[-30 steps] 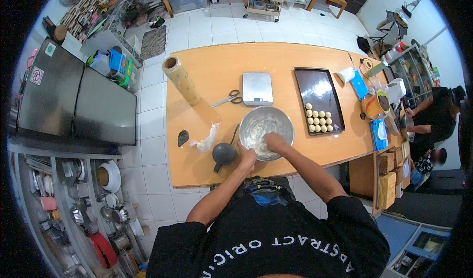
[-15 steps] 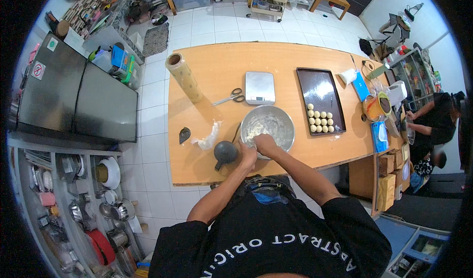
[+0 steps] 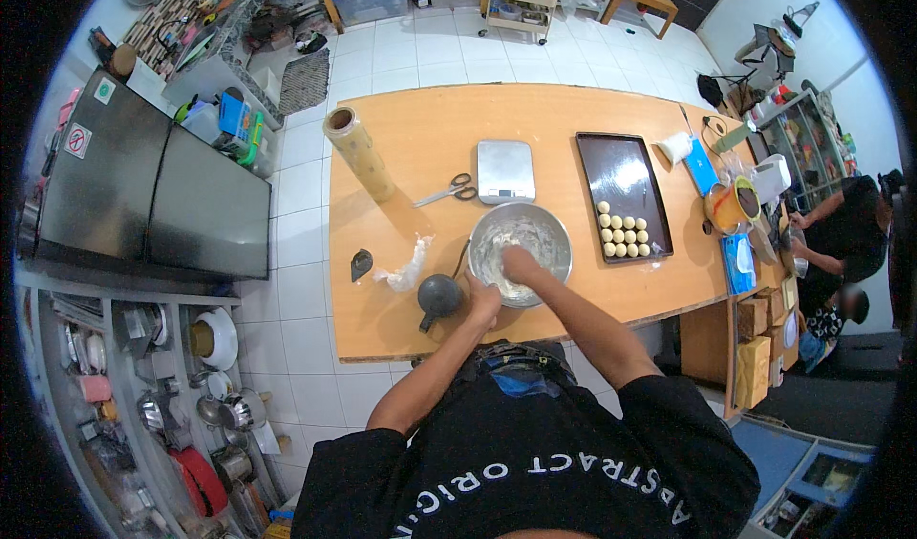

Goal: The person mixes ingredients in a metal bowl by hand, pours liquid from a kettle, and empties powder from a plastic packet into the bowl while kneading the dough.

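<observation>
Item: dough portioning at a wooden table point(image 3: 401, 157), in progress. Metal mixing bowl point(image 3: 522, 252), near the table's front edge, directly before the person; pale dough residue coats its inner wall, and what remains inside is partly hidden by the hand. Right hand point(image 3: 517, 264): reaching down into the bowl, fingers curled into the dough; whether it has closed on a piece cannot be told at this size. Left hand point(image 3: 482, 302): resting on the bowl's near rim, fingers bent over it, seemingly steadying it. Dark baking tray point(image 3: 623, 195), to the right of the bowl, apart from it: a small block of pale dough balls point(image 3: 623, 236) in neat rows at its near end; the greater part of the tray is bare. Judged state: a first batch is shaped and set out, most of the tray left to fill, dough likely left in the bowl. Digital scale point(image 3: 505, 170), behind the bowl, nothing on it. Scissors point(image 3: 447, 191), left of the scale. Roll of cling film point(image 3: 359, 153), far left. Dark round jug point(image 3: 439, 297), just left of the bowl.
</observation>
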Demonstrator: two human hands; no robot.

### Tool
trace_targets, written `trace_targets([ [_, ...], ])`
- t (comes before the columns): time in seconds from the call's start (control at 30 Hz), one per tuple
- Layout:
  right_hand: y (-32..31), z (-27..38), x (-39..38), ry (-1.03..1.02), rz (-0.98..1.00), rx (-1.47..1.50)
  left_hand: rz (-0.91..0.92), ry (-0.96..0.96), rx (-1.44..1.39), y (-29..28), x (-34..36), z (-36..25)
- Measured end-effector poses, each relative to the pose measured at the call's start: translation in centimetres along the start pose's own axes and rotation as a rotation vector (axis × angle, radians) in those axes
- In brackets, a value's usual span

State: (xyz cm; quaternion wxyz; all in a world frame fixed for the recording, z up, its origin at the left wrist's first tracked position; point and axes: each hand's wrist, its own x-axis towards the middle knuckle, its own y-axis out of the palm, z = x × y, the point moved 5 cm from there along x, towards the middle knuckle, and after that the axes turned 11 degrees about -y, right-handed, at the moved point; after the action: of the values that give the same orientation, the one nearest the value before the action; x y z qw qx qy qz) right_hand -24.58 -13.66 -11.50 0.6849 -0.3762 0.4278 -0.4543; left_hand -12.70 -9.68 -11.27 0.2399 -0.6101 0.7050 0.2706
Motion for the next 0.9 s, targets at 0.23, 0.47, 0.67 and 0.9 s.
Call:
trace_targets([
  [0.23,0.0,4.5,-3.2,-0.267,0.104,0.017,0.020,0.098,-0.185,-0.8,0.8,0.6],
  [0.47,-3.3,-0.5,-4.8,-0.080,-0.071,-0.100,-0.008,0.076,-0.067,-0.5,0.7,-0.1],
  [0.67,0.2,0.8,-4.3,0.070,-0.010,0.006,0.009,0.047,-0.140,-0.2,-0.4,-1.3],
  [0.9,-2.4,2.5,-3.1,0.064,-0.048,0.052,0.003,0.098,-0.109,-1.0,-0.5,-1.4],
])
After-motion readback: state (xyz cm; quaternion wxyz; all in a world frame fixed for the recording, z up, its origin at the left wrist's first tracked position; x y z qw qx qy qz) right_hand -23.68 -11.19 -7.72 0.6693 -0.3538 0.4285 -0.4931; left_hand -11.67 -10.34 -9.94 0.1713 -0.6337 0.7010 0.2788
